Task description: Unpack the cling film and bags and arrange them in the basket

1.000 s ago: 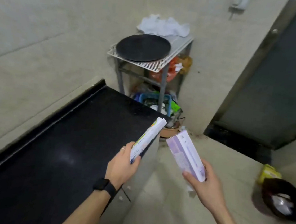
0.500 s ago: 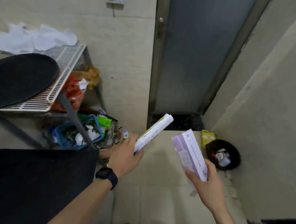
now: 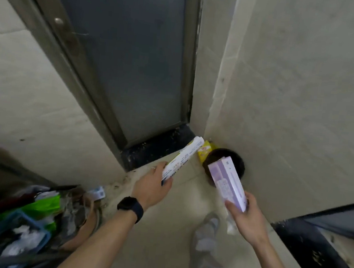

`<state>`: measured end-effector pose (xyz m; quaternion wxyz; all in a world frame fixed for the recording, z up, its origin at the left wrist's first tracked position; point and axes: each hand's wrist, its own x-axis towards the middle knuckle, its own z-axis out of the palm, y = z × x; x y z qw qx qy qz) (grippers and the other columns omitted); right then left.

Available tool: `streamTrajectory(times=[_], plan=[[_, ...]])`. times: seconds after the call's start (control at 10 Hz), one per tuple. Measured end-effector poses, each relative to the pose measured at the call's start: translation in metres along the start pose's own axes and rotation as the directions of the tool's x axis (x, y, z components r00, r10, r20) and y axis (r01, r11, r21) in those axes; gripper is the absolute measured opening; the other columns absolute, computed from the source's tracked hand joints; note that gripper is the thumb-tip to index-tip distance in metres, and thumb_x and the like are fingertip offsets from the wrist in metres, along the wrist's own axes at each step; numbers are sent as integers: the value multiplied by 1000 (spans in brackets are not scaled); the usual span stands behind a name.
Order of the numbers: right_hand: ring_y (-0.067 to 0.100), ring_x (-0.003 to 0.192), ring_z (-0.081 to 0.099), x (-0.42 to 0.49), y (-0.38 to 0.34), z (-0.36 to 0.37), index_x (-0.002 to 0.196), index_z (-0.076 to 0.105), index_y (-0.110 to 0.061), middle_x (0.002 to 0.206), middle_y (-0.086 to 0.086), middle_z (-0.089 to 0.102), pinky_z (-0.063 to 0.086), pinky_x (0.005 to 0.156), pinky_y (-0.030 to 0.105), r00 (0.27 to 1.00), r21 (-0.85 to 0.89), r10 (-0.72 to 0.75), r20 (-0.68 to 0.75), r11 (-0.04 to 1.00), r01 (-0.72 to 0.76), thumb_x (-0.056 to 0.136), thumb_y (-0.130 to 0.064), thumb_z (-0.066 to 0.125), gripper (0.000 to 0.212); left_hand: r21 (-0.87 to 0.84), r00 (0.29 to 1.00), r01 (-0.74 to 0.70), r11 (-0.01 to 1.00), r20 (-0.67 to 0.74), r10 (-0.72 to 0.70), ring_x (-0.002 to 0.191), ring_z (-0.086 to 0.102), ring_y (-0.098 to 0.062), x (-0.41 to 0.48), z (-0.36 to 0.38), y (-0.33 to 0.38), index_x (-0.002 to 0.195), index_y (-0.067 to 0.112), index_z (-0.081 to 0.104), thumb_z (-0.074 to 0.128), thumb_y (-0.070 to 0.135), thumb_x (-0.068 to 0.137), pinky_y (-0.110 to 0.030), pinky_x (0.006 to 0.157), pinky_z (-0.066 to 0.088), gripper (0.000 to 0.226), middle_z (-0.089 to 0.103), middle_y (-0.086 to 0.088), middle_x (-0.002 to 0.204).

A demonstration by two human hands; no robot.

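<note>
My left hand [image 3: 152, 186] grips the lower end of a long white box [image 3: 183, 157] with small print and a yellow-green stripe, its far end pointing up and right toward the door sill. My right hand [image 3: 245, 216] holds a pale purple box [image 3: 227, 182] by its lower end, tilted up to the left. The purple box hangs in front of a dark round bin [image 3: 237, 162] on the floor in the wall corner. No basket for arranging shows clearly.
A grey frosted door [image 3: 122, 59] in a dark frame stands ahead with a black sill [image 3: 155, 147]. A yellow carton [image 3: 205, 151] leans by the bin. A blue crate [image 3: 21, 233] with rubbish and green plastic sits lower left. A black counter edge [image 3: 321, 245] juts in at right.
The view has swung right from the black counter and wire rack to the door corner. Both hands keep the same boxes, now held lower and closer to the bin.
</note>
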<state>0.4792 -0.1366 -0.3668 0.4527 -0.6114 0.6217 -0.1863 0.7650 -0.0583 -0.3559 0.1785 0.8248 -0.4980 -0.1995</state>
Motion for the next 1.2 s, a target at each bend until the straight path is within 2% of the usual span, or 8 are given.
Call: streamTrajectory(times=[0.2, 0.4, 0.6, 0.8, 0.9, 1.0, 1.1, 1.2], plan=[[29, 98, 63, 137, 32, -13, 119, 49, -21, 112, 9, 63, 54, 86, 46, 961, -31, 263, 81, 965, -261, 85, -34, 74, 43, -33, 979, 75, 997, 191, -67, 66, 58, -15, 135, 58, 45, 137, 35, 34, 46, 50, 95, -29, 53, 44, 47, 61, 4, 92], [31, 99, 59, 231, 57, -17, 134, 43, -7, 124, 15, 59, 40, 79, 31, 870, -56, 480, 112, 877, -477, 87, -42, 73, 66, -65, 855, 300, 952, 461, -238, 81, 61, -25, 225, 115, 76, 140, 30, 24, 52, 42, 92, -32, 66, 48, 56, 62, -5, 109], [39, 104, 60, 310, 81, 10, 131, 40, -5, 126, 21, 59, 48, 83, 38, 753, -68, 646, 126, 763, -643, 90, -31, 68, 57, -75, 717, 391, 917, 650, -252, 83, 65, -24, 303, 175, 87, 127, 33, 23, 55, 27, 88, -39, 71, 58, 51, 62, -4, 111], [42, 108, 61, 373, 125, 46, 131, 39, -4, 129, 23, 59, 47, 84, 41, 686, -75, 724, 72, 690, -720, 92, -43, 65, 61, -4, 664, 295, 955, 720, -202, 83, 64, -31, 366, 267, 77, 139, 28, 24, 51, 31, 98, -47, 73, 58, 49, 63, -12, 108], [35, 98, 60, 404, 159, 76, 136, 36, -8, 130, 18, 58, 51, 82, 43, 684, -91, 725, 75, 689, -720, 93, -51, 61, 66, 34, 644, 234, 972, 744, -181, 84, 63, -37, 393, 321, 62, 144, 22, 22, 50, 32, 98, -47, 74, 56, 55, 63, -17, 109], [31, 97, 61, 439, 203, 112, 141, 33, -13, 130, 12, 57, 54, 82, 41, 657, -96, 748, 97, 664, -741, 92, -59, 58, 72, 60, 622, 248, 967, 755, -207, 95, 63, -39, 414, 383, 37, 150, 24, 18, 50, 32, 98, -45, 78, 55, 62, 60, -17, 120], [24, 90, 57, 468, 247, 149, 142, 33, -16, 131, 9, 58, 52, 76, 35, 663, -105, 741, 103, 671, -734, 91, -61, 56, 71, 44, 610, 302, 952, 758, -229, 100, 62, -40, 423, 435, 16, 153, 25, 16, 52, 28, 98, -40, 76, 52, 65, 58, -17, 125], [30, 99, 62, 500, 280, 179, 141, 34, -17, 132, 9, 59, 49, 74, 33, 699, -152, 713, 54, 698, -700, 91, -61, 57, 70, -2, 617, 344, 939, 754, -225, 104, 61, -38, 432, 482, -7, 152, 29, 15, 53, 30, 98, -43, 84, 55, 67, 56, -14, 128]])
